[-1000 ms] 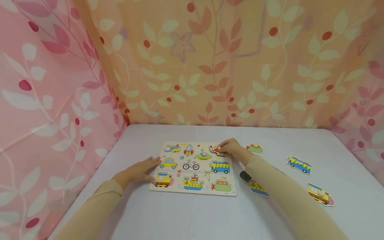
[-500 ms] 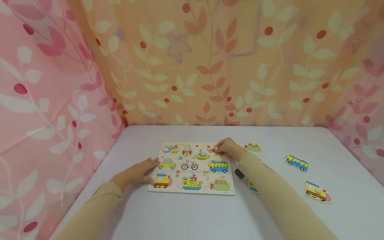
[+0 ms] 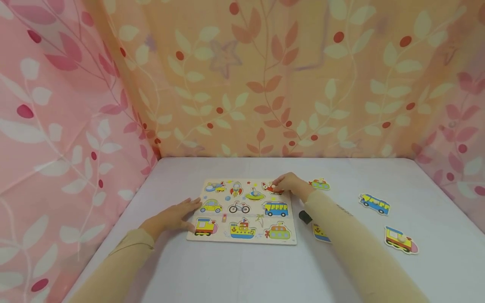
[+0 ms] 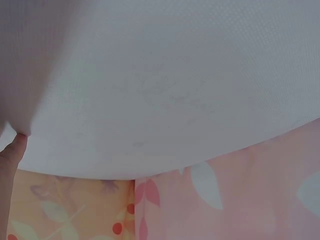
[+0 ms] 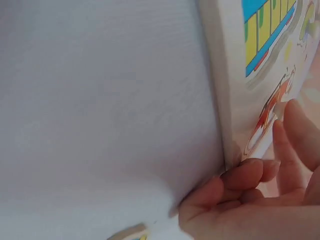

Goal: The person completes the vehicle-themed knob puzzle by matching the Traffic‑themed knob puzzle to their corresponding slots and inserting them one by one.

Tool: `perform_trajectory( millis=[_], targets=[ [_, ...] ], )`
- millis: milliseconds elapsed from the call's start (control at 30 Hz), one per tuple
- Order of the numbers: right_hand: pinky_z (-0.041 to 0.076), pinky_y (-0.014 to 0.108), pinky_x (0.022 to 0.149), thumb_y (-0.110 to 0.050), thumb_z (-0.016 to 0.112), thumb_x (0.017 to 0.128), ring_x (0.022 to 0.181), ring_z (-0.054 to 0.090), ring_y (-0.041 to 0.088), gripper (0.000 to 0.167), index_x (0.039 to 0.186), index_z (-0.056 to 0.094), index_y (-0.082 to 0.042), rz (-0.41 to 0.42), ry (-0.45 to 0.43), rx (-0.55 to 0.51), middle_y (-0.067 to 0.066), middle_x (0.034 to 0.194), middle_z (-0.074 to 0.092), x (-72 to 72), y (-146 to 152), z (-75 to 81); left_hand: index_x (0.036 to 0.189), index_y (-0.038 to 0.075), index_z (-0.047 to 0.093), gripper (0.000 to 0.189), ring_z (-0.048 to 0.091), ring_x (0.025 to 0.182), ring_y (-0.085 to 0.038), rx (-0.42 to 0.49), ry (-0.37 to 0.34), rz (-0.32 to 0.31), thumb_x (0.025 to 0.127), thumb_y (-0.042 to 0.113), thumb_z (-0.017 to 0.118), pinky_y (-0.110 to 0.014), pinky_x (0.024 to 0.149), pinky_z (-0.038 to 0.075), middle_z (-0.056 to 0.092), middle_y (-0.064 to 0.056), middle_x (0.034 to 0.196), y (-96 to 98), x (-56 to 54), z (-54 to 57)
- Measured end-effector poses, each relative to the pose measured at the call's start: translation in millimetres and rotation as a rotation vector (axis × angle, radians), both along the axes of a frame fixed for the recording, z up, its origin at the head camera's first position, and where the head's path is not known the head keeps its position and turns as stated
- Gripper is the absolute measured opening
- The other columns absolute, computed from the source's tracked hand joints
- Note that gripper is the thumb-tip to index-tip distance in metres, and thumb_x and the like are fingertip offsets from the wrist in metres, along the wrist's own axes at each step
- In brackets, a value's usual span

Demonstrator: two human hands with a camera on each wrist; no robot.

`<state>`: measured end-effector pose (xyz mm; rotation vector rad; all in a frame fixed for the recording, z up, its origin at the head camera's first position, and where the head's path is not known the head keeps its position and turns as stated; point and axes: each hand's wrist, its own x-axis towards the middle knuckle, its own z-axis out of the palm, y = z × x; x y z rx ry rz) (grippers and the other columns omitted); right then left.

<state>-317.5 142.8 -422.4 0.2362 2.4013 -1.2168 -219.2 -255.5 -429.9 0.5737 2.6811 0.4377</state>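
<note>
In the head view, at one o'clock on the puzzle board [image 3: 235, 217], pinching the red helicopter piece [image 3: 270, 187] with the right hand [image 3: 291, 184]; at nine, touching the edge with the left hand [image 3: 173, 217] — loosely extended. From the left wrist, seeing a fingertip [image 4: 19, 145] at nine o'clock. From the right wrist, pinching at three o'clock — with other fingers [image 5: 245, 175] curled by the board.

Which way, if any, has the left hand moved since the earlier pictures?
No: judged by the far left corner of the table in the head view, the left hand keeps its place at the left edge of the board.
</note>
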Motion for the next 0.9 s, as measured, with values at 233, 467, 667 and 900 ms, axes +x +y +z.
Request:
perform_trajectory(
  millis=[233, 467, 667, 900],
  targets=[
    [0.040, 0.039, 0.085, -0.017, 0.071, 0.089, 0.110, 0.043, 0.030, 0.042, 0.130, 0.063, -0.011, 0.023, 0.047, -0.051, 0.015, 0.143, 0.045, 10.7, 21, 16.8, 0.152, 0.013, 0.035, 0.094, 0.012, 0.146, -0.039, -0.004, 0.002, -0.001, 0.075, 0.049, 0.077, -0.063, 0.110, 0.018, 0.025, -0.007, 0.159, 0.3, -1.8, 0.9],
    [0.041, 0.043, 0.088, -0.021, 0.067, 0.093, 0.124, 0.041, 0.040, 0.041, 0.132, 0.061, -0.013, 0.070, 0.072, -0.057, 0.016, 0.148, 0.042, 26.5, 45, 39.5, 0.151, 0.012, 0.035, 0.095, 0.012, 0.146, -0.039, -0.002, 0.003, -0.003, 0.075, 0.049, 0.077, -0.064, 0.111, 0.017, 0.025, -0.008, 0.159, -1.7, -0.5, 0.7],
    [0.041, 0.047, 0.091, -0.021, 0.065, 0.094, 0.122, 0.042, 0.040, 0.042, 0.134, 0.059, -0.010, 0.086, 0.103, -0.040, 0.018, 0.143, 0.047, 39.3, 63, 51.9, 0.152, 0.012, 0.034, 0.096, 0.012, 0.146, -0.039, -0.010, 0.000, -0.007, 0.075, 0.050, 0.077, -0.062, 0.111, 0.017, 0.025, -0.009, 0.159, -2.4, -0.1, 0.7],
    [0.037, 0.058, 0.098, -0.022, 0.063, 0.095, 0.125, 0.044, 0.040, 0.045, 0.135, 0.056, -0.005, 0.091, 0.140, -0.039, 0.021, 0.137, 0.052, 53.3, 83, 55.8, 0.152, 0.012, 0.035, 0.094, 0.012, 0.146, -0.039, -0.004, 0.006, -0.007, 0.076, 0.049, 0.076, -0.063, 0.111, 0.018, 0.025, -0.008, 0.159, -1.2, 0.6, 0.7]
  ],
)
